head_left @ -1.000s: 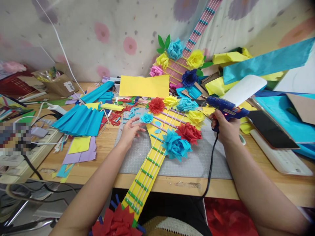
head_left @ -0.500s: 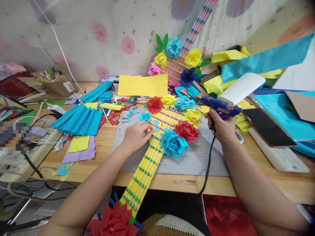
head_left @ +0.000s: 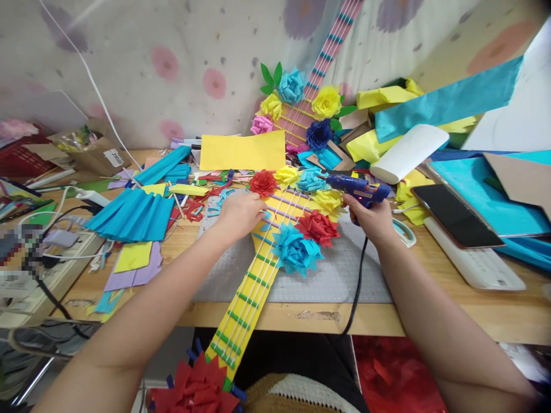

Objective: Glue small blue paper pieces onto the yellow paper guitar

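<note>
A yellow paper guitar (head_left: 253, 287) lies on a grey cutting mat (head_left: 340, 281), its body ringed with paper flowers: a red flower (head_left: 262, 182), a big blue flower (head_left: 295, 250) and another red flower (head_left: 317, 227). My left hand (head_left: 240, 215) rests knuckles-up on the guitar body's left edge, just below the upper red flower. Its fingers are curled over something hidden. My right hand (head_left: 373, 219) grips a blue glue gun (head_left: 355, 184) with its nozzle pointing left toward the flowers. The gun's black cord hangs over the table's front edge.
A second, pink paper guitar (head_left: 303, 109) leans on the wall. Pleated blue paper (head_left: 133, 215), a yellow sheet (head_left: 243, 152) and paper scraps lie at left. A white roll (head_left: 408, 152), a phone (head_left: 451, 215) and a white keyboard (head_left: 477, 268) are at right. Cables lie at far left.
My left hand moved up along the guitar body and now covers the small blue flower. My right hand brought the glue gun left, closer to the flowers.
</note>
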`<state>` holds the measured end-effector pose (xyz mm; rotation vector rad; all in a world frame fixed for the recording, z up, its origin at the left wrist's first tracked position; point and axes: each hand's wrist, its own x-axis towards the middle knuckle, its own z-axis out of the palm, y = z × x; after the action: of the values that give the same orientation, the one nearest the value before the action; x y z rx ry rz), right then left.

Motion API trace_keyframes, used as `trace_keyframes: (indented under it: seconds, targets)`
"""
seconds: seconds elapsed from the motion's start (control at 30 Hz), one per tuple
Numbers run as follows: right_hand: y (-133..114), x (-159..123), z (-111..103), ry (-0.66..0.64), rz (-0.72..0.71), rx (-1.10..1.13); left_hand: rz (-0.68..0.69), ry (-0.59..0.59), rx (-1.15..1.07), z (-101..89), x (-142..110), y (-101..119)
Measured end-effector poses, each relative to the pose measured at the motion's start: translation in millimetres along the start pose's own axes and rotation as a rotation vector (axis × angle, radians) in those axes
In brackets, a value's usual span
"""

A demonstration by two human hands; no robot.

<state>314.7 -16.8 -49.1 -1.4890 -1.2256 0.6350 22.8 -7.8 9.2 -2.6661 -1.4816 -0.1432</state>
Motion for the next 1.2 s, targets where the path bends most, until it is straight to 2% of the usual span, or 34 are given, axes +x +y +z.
trace_keyframes:
  seconds: [0.5,0.9,1.2]
  targets:
    - [-6,0,-1,0.004,-0.023,0.004,0.129,-0.182,0.091,-7.0,25,0]
    - [-8,-2,-2,0.008,-0.012,-0.006,0.169,-0.131,0.121,7.7,26,-5]
    - [-8,-2,-3,0.019,0.000,-0.009,0.133,-0.146,0.121,1.0,21,-7]
